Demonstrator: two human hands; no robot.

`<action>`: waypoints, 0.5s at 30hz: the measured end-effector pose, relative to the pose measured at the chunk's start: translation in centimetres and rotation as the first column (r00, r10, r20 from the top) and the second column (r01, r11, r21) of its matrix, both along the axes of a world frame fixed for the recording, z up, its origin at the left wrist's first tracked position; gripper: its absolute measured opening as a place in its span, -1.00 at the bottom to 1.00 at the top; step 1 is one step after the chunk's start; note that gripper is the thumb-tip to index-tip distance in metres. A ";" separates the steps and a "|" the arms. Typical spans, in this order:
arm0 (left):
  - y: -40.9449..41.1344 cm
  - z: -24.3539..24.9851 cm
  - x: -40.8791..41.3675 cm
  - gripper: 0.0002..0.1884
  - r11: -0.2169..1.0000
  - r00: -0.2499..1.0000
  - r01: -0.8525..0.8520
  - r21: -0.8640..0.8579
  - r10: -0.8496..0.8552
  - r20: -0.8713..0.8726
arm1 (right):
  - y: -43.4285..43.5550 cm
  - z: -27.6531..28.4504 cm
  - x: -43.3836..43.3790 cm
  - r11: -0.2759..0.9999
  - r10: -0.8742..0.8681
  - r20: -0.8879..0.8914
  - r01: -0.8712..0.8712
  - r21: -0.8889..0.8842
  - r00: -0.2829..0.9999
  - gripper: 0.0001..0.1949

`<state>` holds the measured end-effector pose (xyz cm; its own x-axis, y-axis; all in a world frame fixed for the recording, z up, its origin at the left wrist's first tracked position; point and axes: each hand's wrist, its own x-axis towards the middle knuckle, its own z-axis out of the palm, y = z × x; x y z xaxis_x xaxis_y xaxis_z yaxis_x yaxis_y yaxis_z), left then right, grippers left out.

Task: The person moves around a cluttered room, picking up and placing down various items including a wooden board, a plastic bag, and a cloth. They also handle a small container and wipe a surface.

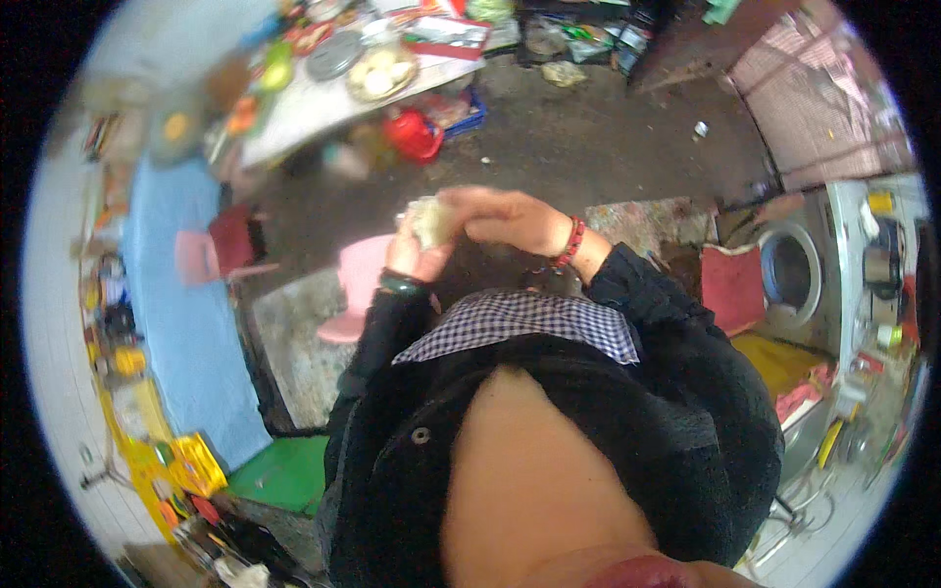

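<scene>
In front of my body, my left hand holds a pale, whitish lump that looks like dough. My right hand is raised beside it, its blurred fingers reaching to the lump's right side; whether they grip it cannot be told. A dark bangle circles my left wrist and a red beaded bracelet my right. Farther off, a round tray of similar pale pieces stands on a white table, beside a round grey lid.
Below the table's edge are a red plastic container and a blue crate. A pink chair stands at my left. On the right are a red cloth and a front-loading washing machine.
</scene>
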<state>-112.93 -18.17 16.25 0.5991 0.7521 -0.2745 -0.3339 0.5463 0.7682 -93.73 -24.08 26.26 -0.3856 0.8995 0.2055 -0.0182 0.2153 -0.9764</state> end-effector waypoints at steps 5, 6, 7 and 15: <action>0.7 5.3 6.4 -0.64 0.938 0.985 0.152 -0.311 -0.120 0.120 | 2.0 -0.1 2.1 0.841 -0.432 0.356 0.228 0.491 0.829 -0.36; 0.4 5.4 7.2 -0.62 0.940 0.989 0.144 -0.311 -0.127 0.076 | 1.8 -0.4 2.3 0.774 -0.430 0.428 0.080 0.628 0.795 -0.37; 0.2 5.7 7.9 -0.61 0.941 0.991 0.135 -0.309 -0.132 0.031 | 1.9 -0.5 2.9 0.753 -0.453 0.431 0.077 0.653 0.780 -0.38; 2.3 5.6 8.4 -0.39 0.845 0.952 0.288 -0.450 -0.204 0.227 | 3.4 -3.0 5.4 0.792 -0.418 0.413 0.101 0.602 0.809 -0.53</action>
